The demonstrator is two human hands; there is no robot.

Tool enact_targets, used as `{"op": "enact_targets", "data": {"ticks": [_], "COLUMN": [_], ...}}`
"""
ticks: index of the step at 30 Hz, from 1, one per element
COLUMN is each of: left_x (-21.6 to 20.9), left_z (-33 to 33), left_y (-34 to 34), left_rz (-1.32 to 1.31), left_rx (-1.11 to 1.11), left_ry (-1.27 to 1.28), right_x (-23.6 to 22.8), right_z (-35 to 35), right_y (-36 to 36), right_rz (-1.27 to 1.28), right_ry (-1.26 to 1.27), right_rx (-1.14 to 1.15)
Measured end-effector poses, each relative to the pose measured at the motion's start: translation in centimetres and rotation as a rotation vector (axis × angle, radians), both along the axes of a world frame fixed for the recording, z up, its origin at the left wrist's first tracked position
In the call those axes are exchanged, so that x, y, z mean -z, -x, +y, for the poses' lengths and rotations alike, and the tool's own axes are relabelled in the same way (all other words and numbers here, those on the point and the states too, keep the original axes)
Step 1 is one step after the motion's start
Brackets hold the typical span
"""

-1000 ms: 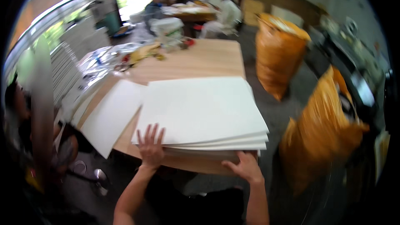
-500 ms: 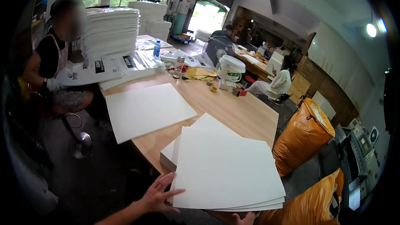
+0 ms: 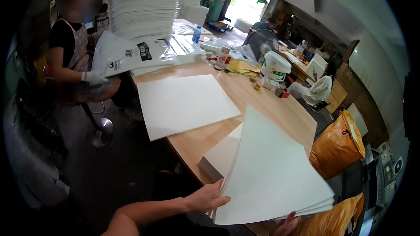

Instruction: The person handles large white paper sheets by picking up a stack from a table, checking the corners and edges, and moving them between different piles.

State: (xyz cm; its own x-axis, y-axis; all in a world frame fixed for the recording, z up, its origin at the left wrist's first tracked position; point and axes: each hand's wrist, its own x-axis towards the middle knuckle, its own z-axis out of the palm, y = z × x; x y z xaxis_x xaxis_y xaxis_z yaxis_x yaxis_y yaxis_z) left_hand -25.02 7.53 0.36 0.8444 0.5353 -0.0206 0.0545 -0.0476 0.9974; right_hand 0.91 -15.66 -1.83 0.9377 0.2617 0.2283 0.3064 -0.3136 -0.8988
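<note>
A few large white cardboard sheets [image 3: 271, 175] fan slightly apart at their near-right corner, tilted up over the near end of the table. My left hand [image 3: 206, 198] grips their left edge, thumb on top and the other fingers partly hidden. At the near-right edge, my right hand [image 3: 286, 224] has its fingers under the sheets and its thumb at the rim; much of it is hidden. Beneath them lies a thick white stack [image 3: 222, 154] with a grey-looking side. Farther left, a white board [image 3: 186, 102] rests flat, slightly over the table's left edge.
Across the wooden table [image 3: 280, 124] are tape rolls [image 3: 256, 86], a white bucket [image 3: 275, 66], a glass jar [image 3: 222, 58] and a blue bottle [image 3: 197, 35]. A co-worker [image 3: 72, 52] sits left, handling a printed plastic bag [image 3: 131, 57] by a tall wrapped stack [image 3: 142, 13]. Orange sacks [image 3: 337, 144] stand right.
The view has swung, so the scene sits farther right. My left hand has closed on the sheets' left edge, and the sheets now tilt up off the stack, uncovering more of it.
</note>
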Motion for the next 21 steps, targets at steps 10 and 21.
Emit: {"op": "enact_targets", "data": {"ticks": [10, 21], "left_x": [2.8, 15.6], "left_z": [13.9, 28.3], "left_y": [11.7, 19.1], "left_rz": [-0.573, -0.448], "left_rx": [-0.580, -0.767], "left_ry": [0.079, 0.646], "right_x": [-6.1, 14.3], "right_z": [29.5, 55.5], "right_y": [6.4, 14.5], "right_rz": [0.910, 1.275], "right_ry": [-0.725, -0.516], "right_rx": [-0.890, -0.424]}}
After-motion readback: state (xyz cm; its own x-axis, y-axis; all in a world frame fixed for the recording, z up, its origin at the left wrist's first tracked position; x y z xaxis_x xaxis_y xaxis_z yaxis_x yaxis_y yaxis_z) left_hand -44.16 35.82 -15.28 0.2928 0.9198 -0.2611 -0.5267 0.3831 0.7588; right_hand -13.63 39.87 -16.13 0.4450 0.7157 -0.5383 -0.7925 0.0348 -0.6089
